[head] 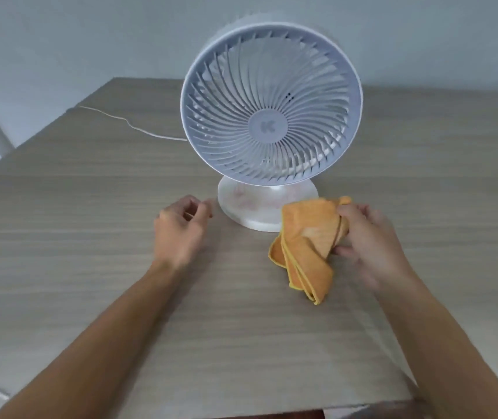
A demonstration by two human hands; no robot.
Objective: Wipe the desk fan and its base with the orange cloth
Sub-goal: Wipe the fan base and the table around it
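White desk fan [271,107] standing upright on the wood-grain desk [90,213], round grille facing the person and tilting slightly back. Its round base [250,207] is sitting flat on the desk, directly under the grille. A thin white cord [127,122] is trailing from behind the fan toward the desk's far left edge.

Right hand [368,237] is gripping the orange cloth [308,246], fingers and thumb closing around its bunched upper part. The cloth is folded in layers and hanging down from the hand, its lower end close to the desk; contact there cannot be told. The cloth's upper edge is overlapping the near right rim of the base.

Left hand [181,228] is hovering just left of the base, fingers loosely curled, holding nothing, thumb close to the forefinger. Whether it is resting on the desk cannot be told.

Both forearms bare, reaching in from the near edge.
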